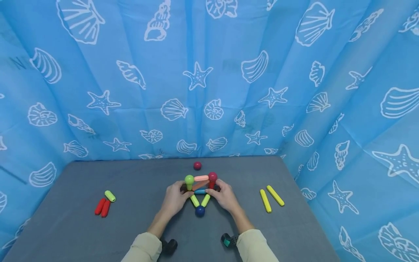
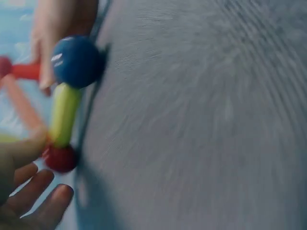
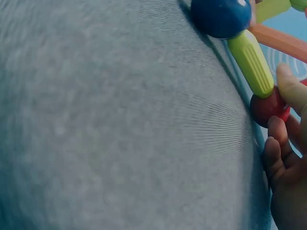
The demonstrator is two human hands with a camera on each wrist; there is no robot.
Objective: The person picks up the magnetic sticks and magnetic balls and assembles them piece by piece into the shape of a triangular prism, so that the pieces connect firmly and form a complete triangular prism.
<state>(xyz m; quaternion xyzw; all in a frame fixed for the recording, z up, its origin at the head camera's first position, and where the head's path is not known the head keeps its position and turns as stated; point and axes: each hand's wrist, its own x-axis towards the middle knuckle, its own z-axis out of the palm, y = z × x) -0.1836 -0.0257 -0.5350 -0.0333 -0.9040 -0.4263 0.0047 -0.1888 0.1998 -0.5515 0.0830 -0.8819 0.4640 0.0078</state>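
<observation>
In the middle of the table stands a frame of magnetic rods and balls. A blue ball forms its near corner, with two light-green rods running from it. A green ball and a red ball top its uprights, joined by a pale orange rod. My left hand holds the frame's left corner, its thumb by a low red ball. My right hand grips the right corner, thumb and fingers about another low red ball. Fingers behind the frame are partly hidden.
A loose red ball lies behind the frame. To the left are two red rods and a short green rod. Two yellow rods lie to the right. A blue shell-patterned curtain hangs behind the grey table.
</observation>
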